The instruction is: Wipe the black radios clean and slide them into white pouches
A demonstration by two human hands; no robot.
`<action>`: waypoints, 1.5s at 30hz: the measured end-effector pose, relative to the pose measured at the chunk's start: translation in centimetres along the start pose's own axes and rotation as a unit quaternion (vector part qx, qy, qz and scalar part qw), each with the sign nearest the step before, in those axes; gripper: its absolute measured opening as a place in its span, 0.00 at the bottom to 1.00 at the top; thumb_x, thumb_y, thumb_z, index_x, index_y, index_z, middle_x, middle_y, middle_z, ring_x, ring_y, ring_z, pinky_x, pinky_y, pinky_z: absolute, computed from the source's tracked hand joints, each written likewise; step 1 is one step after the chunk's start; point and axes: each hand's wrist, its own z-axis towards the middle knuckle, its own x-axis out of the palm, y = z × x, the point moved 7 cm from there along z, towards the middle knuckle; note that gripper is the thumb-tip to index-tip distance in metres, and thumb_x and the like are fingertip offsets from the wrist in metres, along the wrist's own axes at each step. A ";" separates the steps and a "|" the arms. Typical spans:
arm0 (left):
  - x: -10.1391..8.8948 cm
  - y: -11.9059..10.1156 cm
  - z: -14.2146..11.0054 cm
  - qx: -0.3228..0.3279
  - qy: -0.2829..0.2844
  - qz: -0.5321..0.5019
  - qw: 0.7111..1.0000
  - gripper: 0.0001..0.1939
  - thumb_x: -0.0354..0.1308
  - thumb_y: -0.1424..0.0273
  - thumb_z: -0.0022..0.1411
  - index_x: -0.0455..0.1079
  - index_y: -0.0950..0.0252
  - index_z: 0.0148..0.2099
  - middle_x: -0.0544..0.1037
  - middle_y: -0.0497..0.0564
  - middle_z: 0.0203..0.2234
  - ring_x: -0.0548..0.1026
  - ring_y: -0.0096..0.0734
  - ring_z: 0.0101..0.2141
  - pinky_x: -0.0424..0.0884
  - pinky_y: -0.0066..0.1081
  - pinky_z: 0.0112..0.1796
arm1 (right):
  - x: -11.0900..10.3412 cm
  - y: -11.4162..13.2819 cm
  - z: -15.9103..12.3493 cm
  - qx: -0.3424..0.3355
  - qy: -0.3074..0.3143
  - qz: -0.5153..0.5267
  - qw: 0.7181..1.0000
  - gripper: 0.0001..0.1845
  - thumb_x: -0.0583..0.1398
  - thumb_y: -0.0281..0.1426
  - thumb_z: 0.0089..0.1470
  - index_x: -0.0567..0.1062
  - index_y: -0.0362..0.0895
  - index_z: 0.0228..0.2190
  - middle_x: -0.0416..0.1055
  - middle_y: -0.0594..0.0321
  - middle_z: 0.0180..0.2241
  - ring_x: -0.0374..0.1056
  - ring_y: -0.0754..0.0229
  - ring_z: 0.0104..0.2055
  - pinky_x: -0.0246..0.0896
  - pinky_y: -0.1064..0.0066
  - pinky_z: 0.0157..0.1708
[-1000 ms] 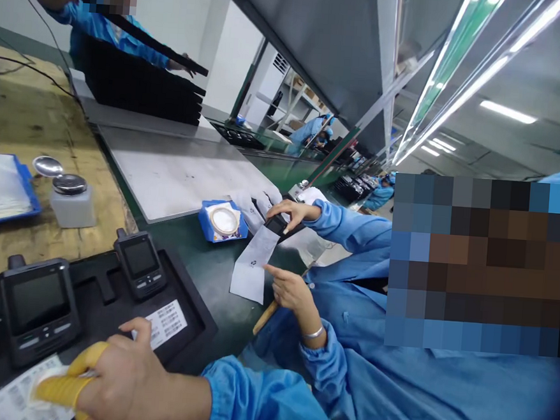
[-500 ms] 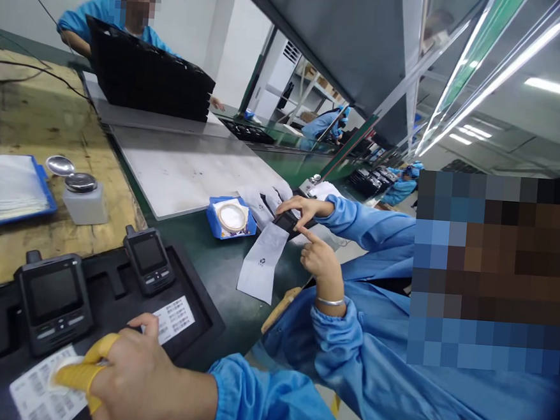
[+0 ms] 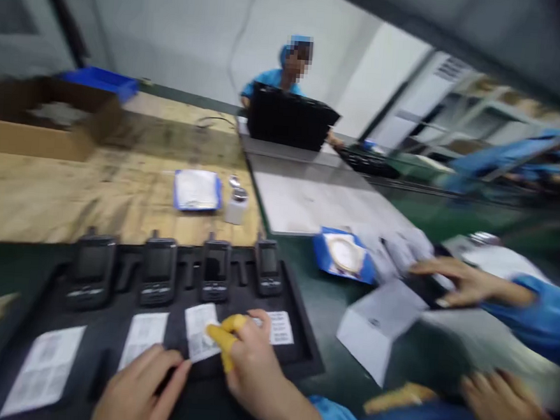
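Green workbench [image 3: 319, 341], left hand [image 3: 138, 385] now beside right hand [image 3: 254, 368]

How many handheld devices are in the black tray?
4, in one row along the far side of the black tray: leftmost device, second device, third device, rightmost device.

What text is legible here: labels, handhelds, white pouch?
Nothing can be read.
Barcode labels in the black tray: too blurred to read.
Label held by the right hand: too blurred to read.
Printed mark on the white pouch: too blurred to read.
Handheld devices: screens dark, no text shows.
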 end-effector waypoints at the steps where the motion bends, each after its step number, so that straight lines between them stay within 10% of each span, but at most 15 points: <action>1: -0.2 0.1 -0.2 -0.015 0.006 0.006 1.000 0.08 0.49 0.68 0.67 0.67 0.61 0.36 0.72 0.45 0.23 0.73 0.26 0.24 0.70 0.24 0.27 | -0.9 0.3 0.4 -0.030 -0.020 -0.005 0.999 0.20 0.53 0.20 0.49 0.73 0.45 0.42 0.70 0.62 0.34 0.64 0.62 0.37 0.43 0.60 0.49; 7: 0.2 -0.3 -0.8 -0.055 0.036 0.007 0.998 0.09 0.49 0.72 0.66 0.65 0.63 0.32 0.68 0.46 0.22 0.70 0.28 0.23 0.67 0.27 0.25 | -2.7 0.9 5.9 -0.110 -0.009 -0.081 0.991 0.20 0.54 0.19 0.46 0.76 0.45 0.39 0.70 0.60 0.35 0.63 0.59 0.37 0.44 0.58 0.48; 16: -0.4 -0.9 -1.3 -0.022 0.025 -0.005 0.999 0.12 0.45 0.72 0.67 0.64 0.64 0.31 0.67 0.47 0.22 0.67 0.28 0.23 0.65 0.28 0.24 | 4.8 1.2 12.2 -0.130 0.032 -0.172 0.976 0.12 0.54 0.22 0.54 0.78 0.44 0.30 0.67 0.60 0.31 0.61 0.59 0.36 0.42 0.57 0.48; 29: -0.4 -1.0 -1.3 -0.015 0.023 -0.022 0.999 0.16 0.44 0.72 0.68 0.62 0.64 0.27 0.65 0.46 0.19 0.65 0.27 0.21 0.63 0.28 0.23 | 5.4 5.6 6.0 -0.275 0.055 -0.114 0.953 0.13 0.53 0.22 0.57 0.77 0.45 0.31 0.70 0.62 0.33 0.58 0.61 0.35 0.43 0.58 0.51; 39: -0.8 -1.3 -1.0 0.005 0.019 -0.023 1.000 0.15 0.43 0.73 0.68 0.63 0.65 0.29 0.65 0.46 0.19 0.65 0.27 0.21 0.63 0.29 0.23 | 6.3 3.5 13.0 -0.183 0.000 -0.199 0.963 0.14 0.53 0.22 0.57 0.77 0.44 0.29 0.68 0.61 0.32 0.58 0.61 0.34 0.40 0.57 0.49; 45: -0.4 -1.4 -1.2 -0.003 0.029 0.014 0.999 0.18 0.41 0.72 0.69 0.61 0.64 0.26 0.65 0.45 0.18 0.66 0.26 0.20 0.63 0.28 0.22 | 6.7 6.5 7.7 -0.278 0.052 -0.138 0.949 0.13 0.55 0.23 0.56 0.76 0.46 0.26 0.69 0.62 0.31 0.57 0.60 0.35 0.40 0.57 0.50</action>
